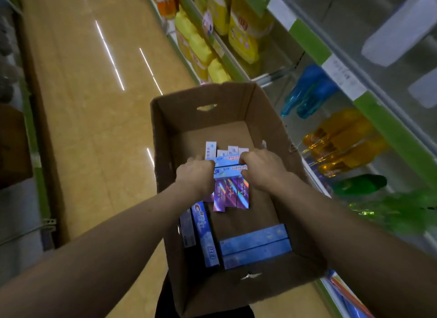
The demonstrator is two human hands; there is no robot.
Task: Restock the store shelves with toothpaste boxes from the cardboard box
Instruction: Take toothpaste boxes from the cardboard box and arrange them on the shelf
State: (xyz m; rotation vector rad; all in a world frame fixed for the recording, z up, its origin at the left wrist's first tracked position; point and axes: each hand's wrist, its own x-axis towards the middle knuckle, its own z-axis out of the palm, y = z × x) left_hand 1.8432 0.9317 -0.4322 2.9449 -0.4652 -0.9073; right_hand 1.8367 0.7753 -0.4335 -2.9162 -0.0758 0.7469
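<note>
- my left grip (pixel 196 175) and my right grip (pixel 262 168) are both down inside the cardboard box (pixel 160 152), one at each end of a small stack of light-blue toothpaste boxes (pixel 228 167).
- both grips are narrow and holding. my fingers curl round the short ends of that stack, left grip on its left end and right grip on its right, so the stack lies crosswise between my knuckles.
- the stack looks two cartons high, made of thin glossy card with a red-and-white strip along the face. the print is too blurred to read.
- just nearer me lie the purple boxes (pixel 230 194), side by side and pointing toward me, with foil-like faces and a rainbow sheen. their far ends are hidden under the stack and my left grip.
- beyond the stack, a row of white carton ends (pixel 227 149) pokes up.
- close to my body, a blue box (pixel 204 232) lies along the left wall, and two dark-blue cartons (pixel 255 245) lie crosswise by the near wall, touching each other.
- the cardboard box is plain brown, matte and open-topped, with an oval hand hole in its far wall.
- to my right, shelves (pixel 307 40) with green edge strips carry yellow bottles (pixel 196 45), blue bottles (pixel 309 92), amber bottles (pixel 343 142) and a green bottle (pixel 359 184).
- the floor (pixel 82 104) is tan and shiny.
</note>
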